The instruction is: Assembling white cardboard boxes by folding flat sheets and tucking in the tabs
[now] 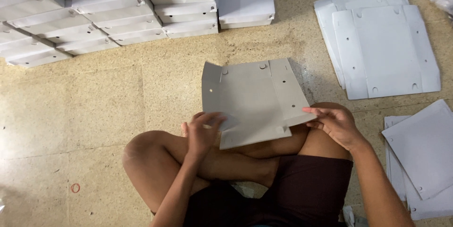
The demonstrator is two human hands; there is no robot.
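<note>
Flat grey cardboard blank (252,99), side flaps partly raised, resting on crossed legs above the floor (94,109); left hand (203,132) pinching its near-left corner flap, fingers closed on it; right hand (336,124) touching the right flap, fingers extended together; stacked flat blanks (384,47) right; finished white boxes (108,14) upper left.

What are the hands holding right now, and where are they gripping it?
A flat grey cardboard box blank: the left hand pinches a flap at its near left corner, and the right hand touches its right side flap's edge.
</note>
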